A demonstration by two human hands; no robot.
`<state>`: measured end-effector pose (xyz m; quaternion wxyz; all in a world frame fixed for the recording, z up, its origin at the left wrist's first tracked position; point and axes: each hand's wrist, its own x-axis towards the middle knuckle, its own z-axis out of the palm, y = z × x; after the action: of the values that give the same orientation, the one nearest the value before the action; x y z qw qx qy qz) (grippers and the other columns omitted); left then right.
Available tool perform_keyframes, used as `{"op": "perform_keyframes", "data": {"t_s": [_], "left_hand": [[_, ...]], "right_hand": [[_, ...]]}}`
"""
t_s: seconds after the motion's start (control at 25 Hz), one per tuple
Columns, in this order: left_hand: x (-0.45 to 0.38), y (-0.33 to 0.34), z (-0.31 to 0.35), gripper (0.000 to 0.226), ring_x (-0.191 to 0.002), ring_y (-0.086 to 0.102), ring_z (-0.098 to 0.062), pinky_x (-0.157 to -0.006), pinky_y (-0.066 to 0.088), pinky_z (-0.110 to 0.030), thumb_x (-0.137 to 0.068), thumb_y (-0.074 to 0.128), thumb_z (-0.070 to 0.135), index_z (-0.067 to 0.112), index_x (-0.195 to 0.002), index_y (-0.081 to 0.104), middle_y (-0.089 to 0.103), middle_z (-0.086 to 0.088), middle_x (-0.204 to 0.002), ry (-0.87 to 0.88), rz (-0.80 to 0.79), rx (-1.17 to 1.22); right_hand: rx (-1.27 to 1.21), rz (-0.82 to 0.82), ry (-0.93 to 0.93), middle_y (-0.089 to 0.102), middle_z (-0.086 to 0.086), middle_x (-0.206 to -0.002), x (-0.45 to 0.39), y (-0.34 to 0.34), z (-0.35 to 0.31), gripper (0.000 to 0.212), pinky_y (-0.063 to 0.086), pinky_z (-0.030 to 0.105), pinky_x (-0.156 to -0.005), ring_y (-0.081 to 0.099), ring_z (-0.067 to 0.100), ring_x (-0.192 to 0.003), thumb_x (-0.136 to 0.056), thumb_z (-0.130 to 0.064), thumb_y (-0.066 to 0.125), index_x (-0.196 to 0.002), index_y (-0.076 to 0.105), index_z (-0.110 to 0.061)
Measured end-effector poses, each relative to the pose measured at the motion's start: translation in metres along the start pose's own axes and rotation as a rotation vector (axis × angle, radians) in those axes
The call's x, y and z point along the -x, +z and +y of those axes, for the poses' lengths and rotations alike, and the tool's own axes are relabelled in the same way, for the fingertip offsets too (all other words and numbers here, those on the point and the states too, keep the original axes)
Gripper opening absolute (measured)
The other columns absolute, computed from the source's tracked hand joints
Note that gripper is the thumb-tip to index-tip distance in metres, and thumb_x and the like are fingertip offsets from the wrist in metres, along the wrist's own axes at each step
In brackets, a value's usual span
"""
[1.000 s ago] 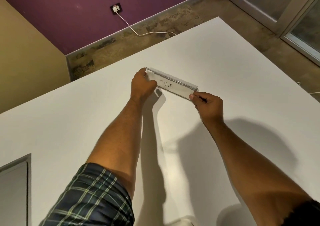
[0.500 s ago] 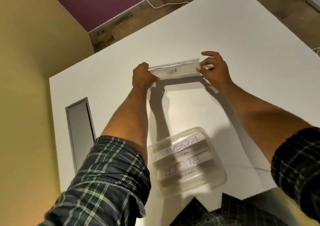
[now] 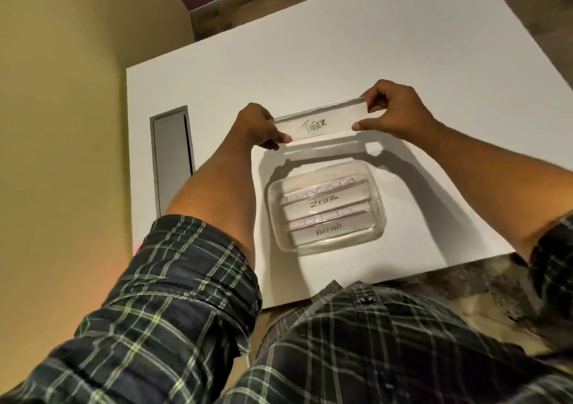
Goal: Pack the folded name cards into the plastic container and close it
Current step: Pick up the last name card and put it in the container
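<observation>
A folded white name card marked TIGER (image 3: 322, 123) hangs in the air above the white table (image 3: 310, 56). My left hand (image 3: 255, 126) pinches its left end and my right hand (image 3: 392, 110) pinches its right end. Just nearer to me, a clear plastic container (image 3: 379, 214) sits open on the table. Inside it lie folded name cards, among them ZEBRA (image 3: 325, 203) and ALPHA (image 3: 330, 228), with others partly hidden beneath. No lid is visible.
A grey rectangular cable hatch (image 3: 170, 155) is set into the table at the left. The table's near edge runs just below the container. A yellow wall stands at the left, with patterned floor beyond and beside the table.
My view has tilted down toward me. Both hands have brought the TIGER card closer, to just beyond the container, whose ZEBRA and ALPHA cards now show.
</observation>
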<state>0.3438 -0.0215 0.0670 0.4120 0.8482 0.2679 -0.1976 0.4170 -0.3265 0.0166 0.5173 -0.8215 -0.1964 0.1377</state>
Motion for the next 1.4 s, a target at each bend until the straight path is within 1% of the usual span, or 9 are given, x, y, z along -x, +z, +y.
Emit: {"op": "perform_keyframes", "data": {"t_s": [0.12,0.32,0.52,0.68,0.88,1.04,1.16,1.28,1.4], "left_hand": [[0.025,-0.003,-0.012,0.046,-0.061,0.076,-0.024,-0.057,0.061,-0.028,-0.055,0.099,0.01,0.004,-0.067,0.054,0.073,-0.018,-0.064,-0.002,-0.078,0.006],[0.052,-0.004,-0.026,0.054,-0.063,0.073,-0.022,-0.08,0.063,-0.037,-0.053,0.1,0.016,-0.008,-0.092,0.071,0.075,-0.026,-0.084,-0.004,-0.174,0.008],[0.069,0.003,-0.034,0.06,-0.056,0.067,-0.019,-0.064,0.058,-0.029,-0.052,0.1,0.02,-0.008,-0.098,0.073,0.073,-0.016,-0.074,-0.007,-0.258,0.031],[0.076,0.024,-0.046,0.052,-0.056,0.065,-0.014,-0.058,0.056,-0.023,-0.057,0.098,0.029,0.002,-0.098,0.079,0.074,-0.013,-0.075,-0.105,-0.441,-0.141],[0.074,0.05,-0.061,0.055,-0.075,0.076,-0.016,-0.056,0.051,-0.02,-0.057,0.098,0.024,0.001,-0.102,0.076,0.079,-0.012,-0.093,-0.227,-0.626,-0.343],[0.072,0.069,-0.07,0.052,-0.081,0.078,-0.029,-0.075,0.058,-0.034,-0.062,0.095,0.017,-0.002,-0.104,0.07,0.078,-0.016,-0.083,-0.223,-0.584,-0.451],[0.077,0.081,-0.073,0.037,-0.063,0.074,-0.029,-0.059,0.053,-0.024,-0.066,0.086,0.003,-0.004,-0.1,0.071,0.075,-0.01,-0.066,-0.162,-0.51,-0.466],[0.087,0.094,-0.07,0.023,-0.057,0.071,-0.023,-0.067,0.055,-0.027,-0.063,0.089,0.012,0.006,-0.076,0.071,0.069,-0.003,-0.054,-0.051,-0.414,-0.686],[0.095,0.105,-0.069,0.038,-0.045,0.052,-0.012,-0.066,0.049,-0.026,-0.066,0.09,0.027,0.016,-0.059,0.054,0.053,0.005,-0.049,0.05,-0.269,-0.894]], "right_hand": [[0.101,-0.097,-0.074,0.071,0.009,-0.105,0.014,-0.002,-0.007,0.058,0.059,0.031,-0.088,0.07,0.02,-0.094,-0.054,-0.032,0.099,-0.094,0.061,-0.016],[0.152,-0.156,-0.086,0.071,0.001,-0.099,0.034,-0.006,-0.014,0.072,0.057,0.017,-0.077,0.071,0.009,-0.086,-0.047,-0.045,0.1,-0.097,0.053,-0.025],[0.293,-0.278,-0.229,0.068,-0.002,-0.101,0.053,-0.015,-0.01,0.08,0.053,0.018,-0.081,0.065,0.014,-0.084,-0.057,-0.046,0.093,-0.123,0.05,-0.031],[0.592,-0.433,-0.543,0.066,-0.001,-0.096,0.066,-0.009,-0.002,0.074,0.054,0.034,-0.071,0.062,0.015,-0.078,-0.072,-0.037,0.087,-0.137,0.058,-0.016],[0.717,-0.498,-0.903,0.064,0.013,-0.086,0.07,0.014,0.005,0.061,0.051,0.035,-0.056,0.062,0.032,-0.063,-0.07,-0.029,0.09,-0.118,0.069,0.002],[0.806,-0.601,-0.848,0.067,0.008,-0.088,0.079,0.031,0.013,0.057,0.053,0.037,-0.059,0.066,0.032,-0.068,-0.071,-0.044,0.086,-0.11,0.07,-0.005],[0.915,-0.67,-0.77,0.069,0.005,-0.088,0.083,0.04,0.016,0.057,0.052,0.039,-0.066,0.067,0.031,-0.075,-0.074,-0.057,0.078,-0.104,0.067,-0.01],[1.024,-0.74,-0.792,0.066,0.006,-0.077,0.087,0.051,0.019,0.056,0.05,0.038,-0.063,0.064,0.032,-0.07,-0.072,-0.059,0.076,-0.095,0.063,-0.01],[1.152,-0.81,-0.727,0.067,0.005,-0.082,0.088,0.062,0.02,0.056,0.048,0.038,-0.069,0.064,0.031,-0.077,-0.073,-0.059,0.07,-0.102,0.059,-0.012]]}}
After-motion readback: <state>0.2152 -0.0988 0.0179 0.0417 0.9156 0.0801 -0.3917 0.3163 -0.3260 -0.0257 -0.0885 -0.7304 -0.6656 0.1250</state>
